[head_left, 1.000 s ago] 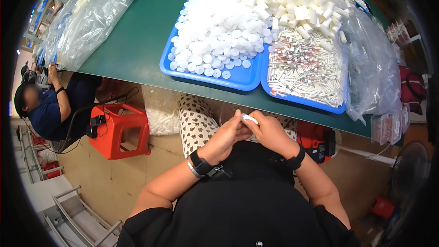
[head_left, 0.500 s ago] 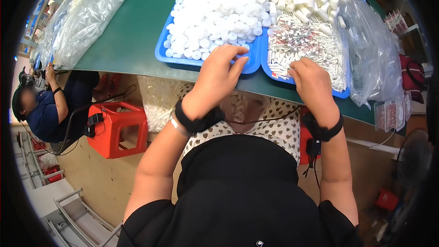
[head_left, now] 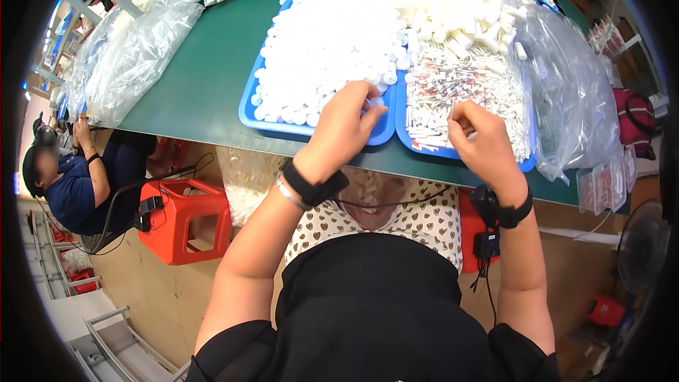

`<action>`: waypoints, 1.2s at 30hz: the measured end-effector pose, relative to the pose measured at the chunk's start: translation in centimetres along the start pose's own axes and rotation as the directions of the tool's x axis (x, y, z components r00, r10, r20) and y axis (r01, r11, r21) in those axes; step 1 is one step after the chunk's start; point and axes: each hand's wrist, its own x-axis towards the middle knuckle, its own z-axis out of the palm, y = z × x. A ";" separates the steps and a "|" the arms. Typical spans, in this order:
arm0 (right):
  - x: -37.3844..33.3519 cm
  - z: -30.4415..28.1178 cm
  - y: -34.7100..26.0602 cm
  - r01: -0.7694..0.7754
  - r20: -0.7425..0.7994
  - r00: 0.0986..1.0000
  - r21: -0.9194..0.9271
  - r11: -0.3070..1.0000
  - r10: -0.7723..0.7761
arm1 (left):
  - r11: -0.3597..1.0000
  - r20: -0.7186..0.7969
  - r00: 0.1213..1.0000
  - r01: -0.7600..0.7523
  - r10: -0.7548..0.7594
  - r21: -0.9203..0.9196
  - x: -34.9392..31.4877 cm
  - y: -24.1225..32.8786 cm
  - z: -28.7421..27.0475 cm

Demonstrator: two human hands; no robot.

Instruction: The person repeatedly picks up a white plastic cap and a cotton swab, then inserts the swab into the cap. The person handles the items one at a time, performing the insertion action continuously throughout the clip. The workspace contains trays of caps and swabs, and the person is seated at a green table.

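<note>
My left hand [head_left: 345,126] is at the near right corner of a blue tray [head_left: 272,126] heaped with small white plastic discs [head_left: 311,74]. Its fingers curl toward the thumb, and whatever lies between them is too small to name. Over a second blue tray [head_left: 428,147] my right hand [head_left: 484,138] is closed in a pinch, thumb against bent fingers. Anything in that pinch is hidden. Below it lie many thin white sticks [head_left: 445,95], some with reddish parts. Thicker white cylinders [head_left: 470,28] are piled at this tray's far end.
Both trays sit at the near edge of a green table [head_left: 205,64]. Clear plastic bags [head_left: 145,46] lie at the left, and another plastic bag [head_left: 573,92] is beside the right tray. Left of me are a red stool [head_left: 185,219] and a seated person [head_left: 74,184].
The whole view has shifted a little. My left fingers have curled in more at the disc tray. My right hand remains pinched over the sticks, with its fingers more arched.
</note>
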 end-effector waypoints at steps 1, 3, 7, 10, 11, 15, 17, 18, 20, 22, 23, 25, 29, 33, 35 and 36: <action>-0.6 0.1 -0.4 -0.061 -0.029 0.997 0.268 0.961 0.072 | 0.987 0.005 0.999 0.054 -0.054 -0.152 -0.5 0.7 -0.1; -2.0 0.8 -1.4 -0.138 -0.020 0.975 0.732 0.668 0.222 | 0.640 0.214 0.942 0.333 -0.258 -0.692 -2.1 2.6 0.1; -4.0 2.2 -2.8 -0.109 0.034 0.977 0.928 0.357 0.211 | -0.171 0.517 0.839 0.492 -0.169 -0.854 -5.7 3.1 1.5; -4.7 3.4 -2.9 -0.100 0.013 0.976 0.916 0.389 0.219 | -0.340 0.554 0.814 0.478 -0.175 -0.810 -6.5 3.2 2.6; -4.6 3.6 -2.9 -0.100 0.008 0.974 0.913 0.397 0.228 | -0.379 0.566 0.806 0.475 -0.174 -0.794 -6.7 3.2 3.0; -4.4 3.9 -2.9 -0.108 -0.016 0.970 0.866 0.488 0.243 | -0.444 0.571 0.806 0.460 -0.153 -0.769 -7.0 3.1 3.3; -4.4 3.9 -2.7 -0.117 -0.015 0.971 0.840 0.530 0.239 | -0.458 0.575 0.794 0.444 -0.197 -0.770 -7.0 2.9 3.4; -4.5 3.9 -2.5 -0.123 -0.007 0.972 0.836 0.535 0.235 | -0.464 0.576 0.788 0.435 -0.218 -0.771 -7.0 2.8 3.5; -4.5 4.1 -2.4 -0.125 -0.011 0.971 0.826 0.550 0.237 | -0.462 0.573 0.789 0.431 -0.224 -0.775 -7.1 2.8 3.6; -4.4 4.2 -2.7 -0.116 -0.034 0.969 0.811 0.574 0.243 | -0.450 0.566 0.792 0.430 -0.229 -0.783 -7.2 2.8 3.5; -4.4 4.2 -2.7 -0.110 -0.041 0.970 0.803 0.586 0.238 | -0.439 0.562 0.794 0.430 -0.232 -0.789 -7.2 2.8 3.5; -4.4 4.3 -2.7 -0.099 -0.055 0.972 0.787 0.608 0.228 | -0.420 0.557 0.795 0.433 -0.240 -0.798 -7.3 2.8 3.4; -4.5 4.3 -2.8 -0.099 -0.047 0.978 0.757 0.646 0.205 | -0.409 0.552 0.796 0.430 -0.248 -0.805 -7.3 2.8 3.3; -4.4 3.8 -2.6 0.035 -0.132 0.990 0.531 0.847 0.041 | -0.350 0.534 0.791 0.429 -0.300 -0.833 -7.3 2.6 3.2; -4.3 3.6 -2.5 0.104 -0.151 0.988 0.415 0.904 -0.044 | -0.336 0.530 0.791 0.431 -0.305 -0.837 -7.5 2.5 3.2; -4.2 3.5 -2.7 0.115 -0.147 0.987 0.393 0.912 -0.061 | -0.329 0.529 0.791 0.433 -0.308 -0.839 -7.5 2.5 3.2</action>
